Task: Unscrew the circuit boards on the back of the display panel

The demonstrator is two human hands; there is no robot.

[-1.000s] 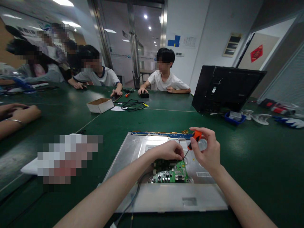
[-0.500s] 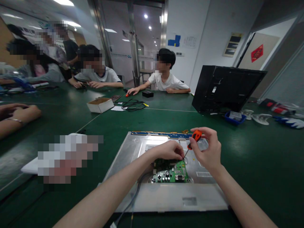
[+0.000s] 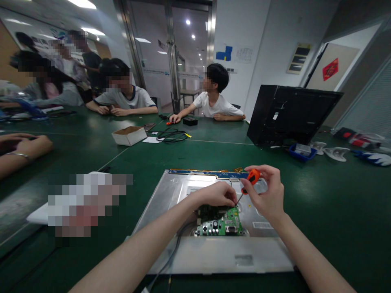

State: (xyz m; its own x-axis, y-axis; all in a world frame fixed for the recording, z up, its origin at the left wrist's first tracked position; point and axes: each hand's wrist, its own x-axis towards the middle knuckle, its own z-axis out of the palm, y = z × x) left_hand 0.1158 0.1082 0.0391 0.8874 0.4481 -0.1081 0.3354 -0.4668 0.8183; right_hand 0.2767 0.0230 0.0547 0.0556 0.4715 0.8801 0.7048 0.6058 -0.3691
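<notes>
An orange-and-black screwdriver [image 3: 253, 176] is held by its handle in my right hand [image 3: 269, 194], its shaft slanting down to the left. Its tip meets the upper right corner of a green circuit board [image 3: 233, 221]. My left hand [image 3: 220, 193] reaches across the board, fingertips pinched together right at the screwdriver's tip; whatever they hold is too small or hidden to name. The board sits on the metal back of a flat display panel [image 3: 269, 254] lying on the table. Along the panel's far edge runs a blue circuit strip [image 3: 195, 173]. Part of the board is covered by my left hand.
A black monitor housing [image 3: 290, 114] stands at the right behind a blue tray [image 3: 302, 152]. An open white box [image 3: 129, 136] and a coiled black cable [image 3: 172, 135] lie farther back. Other people sit around the green table [image 3: 332, 203]; another person's hands [image 3: 33, 144] are at left.
My hands stay in nearly the same place; the screwdriver handle is slightly lower. Across the table, a person's hand with an orange-handled object has shifted a little to the right.
</notes>
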